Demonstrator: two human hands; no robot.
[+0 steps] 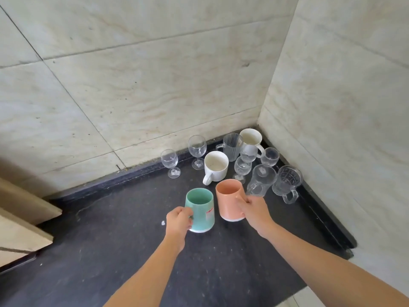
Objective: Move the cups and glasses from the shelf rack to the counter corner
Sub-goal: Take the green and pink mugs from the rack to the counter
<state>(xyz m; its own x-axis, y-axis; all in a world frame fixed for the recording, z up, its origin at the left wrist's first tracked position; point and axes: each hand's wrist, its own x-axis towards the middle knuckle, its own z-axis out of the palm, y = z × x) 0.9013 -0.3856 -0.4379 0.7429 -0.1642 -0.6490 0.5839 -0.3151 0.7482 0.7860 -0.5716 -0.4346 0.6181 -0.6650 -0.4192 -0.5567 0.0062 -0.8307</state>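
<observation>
Green mug in left hand, orange mug in right hand

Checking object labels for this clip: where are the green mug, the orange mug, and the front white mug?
green mug (202, 210): head view, on its outer side wall.
orange mug (229, 203): head view, on its outer side wall.
front white mug (218, 173): head view, on its outer wall below the rim.
</observation>
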